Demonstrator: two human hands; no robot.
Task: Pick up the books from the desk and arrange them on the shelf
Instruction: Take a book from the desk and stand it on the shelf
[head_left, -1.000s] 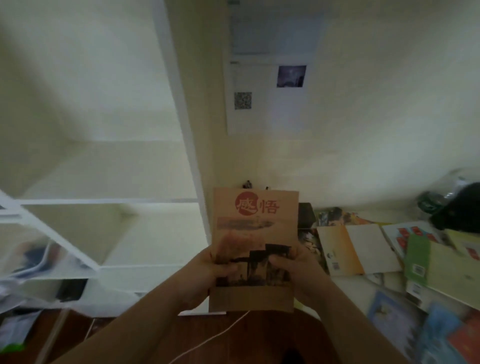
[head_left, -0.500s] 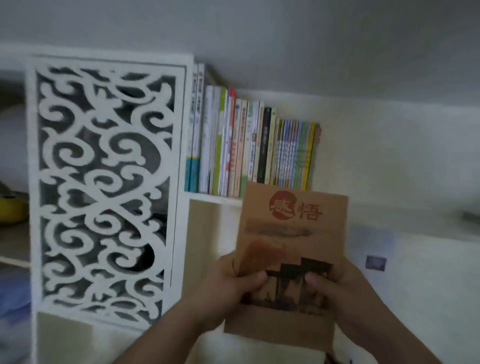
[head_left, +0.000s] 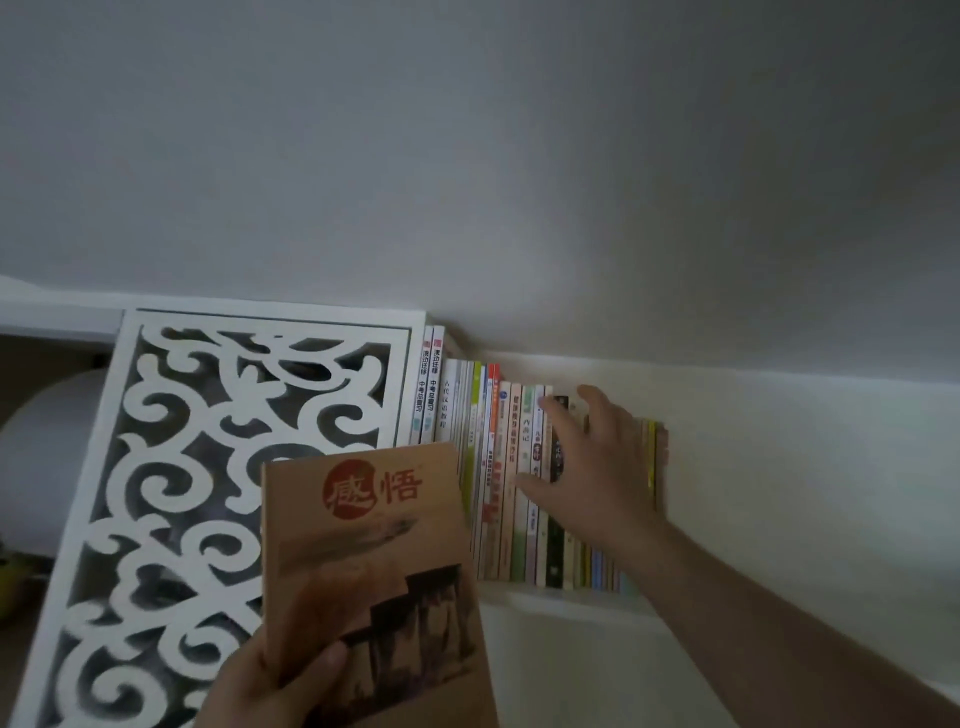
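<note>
Your left hand (head_left: 270, 686) grips the brown book (head_left: 371, 571) at its lower edge, thumb curled over the cover, holding it upright; your right hand (head_left: 592, 467) is spread open with fingers straight, pressing against the spines of the row of books (head_left: 498, 467) on the shelf (head_left: 561, 603); left of that hand stands a white carved panel (head_left: 208, 493).
</note>
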